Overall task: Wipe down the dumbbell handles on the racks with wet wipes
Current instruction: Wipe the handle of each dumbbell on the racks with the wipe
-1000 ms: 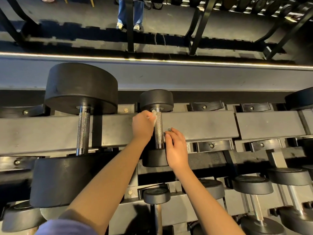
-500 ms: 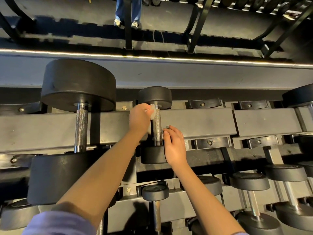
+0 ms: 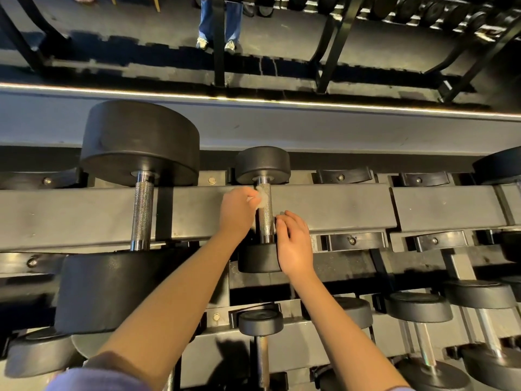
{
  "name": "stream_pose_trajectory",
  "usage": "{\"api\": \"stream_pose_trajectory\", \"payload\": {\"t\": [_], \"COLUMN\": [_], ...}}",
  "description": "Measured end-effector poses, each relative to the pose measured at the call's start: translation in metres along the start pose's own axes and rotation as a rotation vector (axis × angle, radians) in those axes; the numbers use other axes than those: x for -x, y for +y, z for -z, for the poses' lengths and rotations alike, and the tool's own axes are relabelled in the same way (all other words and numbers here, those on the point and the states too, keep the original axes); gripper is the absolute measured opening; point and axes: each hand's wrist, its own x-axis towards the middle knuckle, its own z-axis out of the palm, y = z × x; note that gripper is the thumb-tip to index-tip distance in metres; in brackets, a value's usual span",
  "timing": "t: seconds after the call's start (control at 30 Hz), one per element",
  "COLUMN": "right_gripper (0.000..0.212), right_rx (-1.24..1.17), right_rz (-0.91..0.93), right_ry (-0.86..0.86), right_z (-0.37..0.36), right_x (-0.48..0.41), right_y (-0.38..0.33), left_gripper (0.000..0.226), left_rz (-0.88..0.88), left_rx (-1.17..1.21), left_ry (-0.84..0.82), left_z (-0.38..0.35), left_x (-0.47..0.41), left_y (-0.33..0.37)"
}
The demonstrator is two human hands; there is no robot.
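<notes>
A small black dumbbell (image 3: pixel 262 165) lies on the top shelf of the rack (image 3: pixel 338 207), its knurled steel handle (image 3: pixel 265 224) running away from me. My left hand (image 3: pixel 236 213) pinches a crumpled white wet wipe (image 3: pixel 262 196) against the upper part of that handle. My right hand (image 3: pixel 294 244) rests at the handle's right side near its lower end, fingers loosely curled and touching the steel. The dumbbell's near head is partly hidden by my right hand.
A large dumbbell (image 3: pixel 141 142) with a long knurled handle (image 3: pixel 142 213) sits to the left. Empty cradles (image 3: pixel 352 239) lie to the right. Smaller dumbbells (image 3: pixel 260 323) fill the lower shelf. A mirror above reflects a standing person's legs (image 3: pixel 220 24).
My left hand with the wipe stays near the handle's top, shifting only slightly. My right hand keeps its place beside the handle. The view has shifted a little.
</notes>
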Motion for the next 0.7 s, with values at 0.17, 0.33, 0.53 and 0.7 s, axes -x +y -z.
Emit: {"api": "stream_pose_trajectory", "payload": {"t": [0.17,0.33,0.53,0.7], "right_gripper": [0.032,0.032,0.032,0.046], "right_rx": [-0.002,-0.008,0.003,0.047], "right_rz": [-0.004,-0.002,-0.007,0.008], "right_ry": [0.0,0.009,0.026,0.021], "right_z": [-0.001,-0.001,0.0,-0.003], "right_x": [0.0,0.0,0.0,0.002], "right_y": [0.002,0.002,0.0,0.001], "left_gripper": [0.034,0.028,0.035,0.033], "left_rz": [-0.009,0.059,0.079,0.152], "left_rx": [-0.148,-0.18,-0.144,-0.209], "left_ry": [-0.083,-0.205,-0.169,-0.336], "left_z": [-0.005,-0.002,-0.004,0.005], "left_x": [0.015,0.028,0.025,0.035], "left_y": [-0.002,-0.012,-0.005,-0.008]}}
